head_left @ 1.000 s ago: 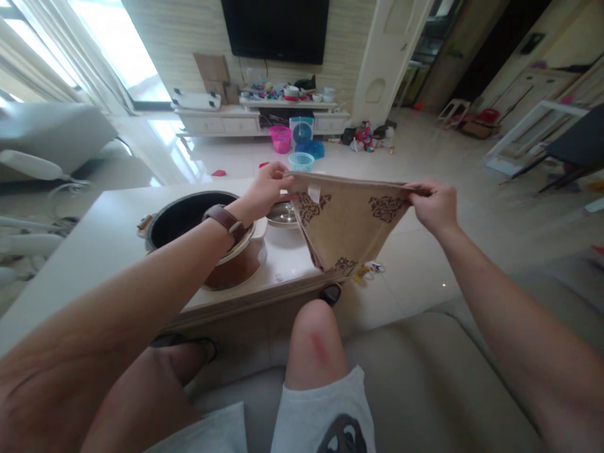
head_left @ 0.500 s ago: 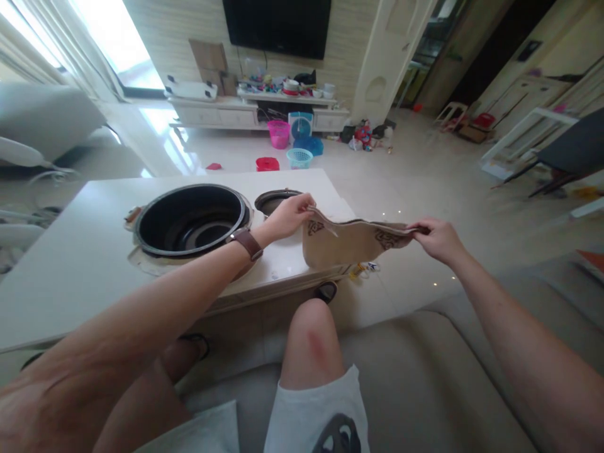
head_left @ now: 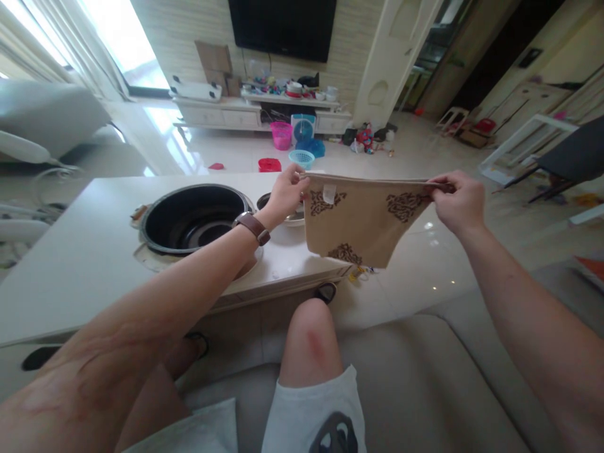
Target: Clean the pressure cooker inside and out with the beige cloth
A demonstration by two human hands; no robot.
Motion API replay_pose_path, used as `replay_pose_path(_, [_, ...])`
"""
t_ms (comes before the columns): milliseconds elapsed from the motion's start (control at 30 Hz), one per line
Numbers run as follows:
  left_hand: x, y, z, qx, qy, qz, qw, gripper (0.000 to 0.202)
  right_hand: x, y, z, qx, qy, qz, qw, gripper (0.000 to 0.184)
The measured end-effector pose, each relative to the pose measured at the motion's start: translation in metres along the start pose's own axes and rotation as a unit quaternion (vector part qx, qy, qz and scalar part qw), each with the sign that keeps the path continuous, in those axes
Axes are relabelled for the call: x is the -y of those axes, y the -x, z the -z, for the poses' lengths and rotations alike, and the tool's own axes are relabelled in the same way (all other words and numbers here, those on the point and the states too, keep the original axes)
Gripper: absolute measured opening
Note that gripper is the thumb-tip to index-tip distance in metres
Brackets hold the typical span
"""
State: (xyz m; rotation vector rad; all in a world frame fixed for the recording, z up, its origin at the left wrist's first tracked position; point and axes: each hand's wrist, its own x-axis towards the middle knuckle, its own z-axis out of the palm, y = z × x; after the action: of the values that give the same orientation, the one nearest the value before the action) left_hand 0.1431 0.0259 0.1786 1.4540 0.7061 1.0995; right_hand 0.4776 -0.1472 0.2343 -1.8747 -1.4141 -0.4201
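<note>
1. Head view: left hand (head_left: 284, 196) and right hand (head_left: 460, 199) pinch the upper corners of a tan patterned cloth (head_left: 361, 220), by the right end of the white table (head_left: 80, 258).
2. For flatness, pull both corners evenly.
3. Leftward, the table carries a black pot (head_left: 184, 211).
4. Far: pink basket (head_left: 282, 136) on floor (head_left: 425, 154), television (head_left: 283, 28) on wall (head_left: 189, 25).

The left hand (head_left: 285, 196) and the right hand (head_left: 460, 201) are bare, as are both forearms. A wristwatch (head_left: 255, 228) circles the left wrist on a wide brown strap with a squarish metal buckle. Loose, pale grey shorts (head_left: 296, 415) end above the knees, one leg bearing a large dark print (head_left: 337, 434) with rounded light shapes. Dark, open-looking footwear (head_left: 326, 292) shows below.
</note>
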Motion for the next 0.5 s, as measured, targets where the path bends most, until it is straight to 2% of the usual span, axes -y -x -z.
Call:
replay_pose_path(100, [0.000, 0.014, 0.002, 0.034, -0.011, -0.039, 0.999, 0.013, -0.006, 0.017, 0.006, -0.025, -0.019, 0.000, 0.999, 0.019])
replay_pose_path(167, [0.015, 0.038, 0.007, 0.073, -0.056, -0.056, 0.994, 0.010, -0.021, 0.047, 0.001, -0.007, -0.047, -0.032, 0.998, 0.019])
replay_pose_path(200, [0.027, 0.053, 0.010, 0.098, -0.091, -0.056, 0.989, 0.009, -0.029, 0.066, -0.004, 0.022, -0.060, -0.051, 0.997, 0.019])
replay_pose_path(267, [0.058, 0.085, 0.016, 0.148, -0.166, -0.013, 0.975, 0.009, -0.046, 0.110, -0.020, 0.141, -0.088, -0.081, 0.983, 0.020])
replay_pose_path(333, [0.092, 0.115, 0.020, 0.142, -0.190, 0.047, 0.970, 0.008, -0.060, 0.153, -0.038, 0.216, -0.109, -0.090, 0.966, 0.020])
replay_pose_path(433, [0.133, 0.145, 0.025, 0.138, -0.190, 0.101, 0.967, 0.012, -0.072, 0.198, -0.060, 0.266, -0.115, -0.093, 0.953, 0.021])
replay_pose_path(500, [0.148, 0.155, 0.026, 0.131, -0.184, 0.128, 0.966, 0.014, -0.076, 0.212, -0.069, 0.280, -0.127, -0.097, 0.947, 0.019])
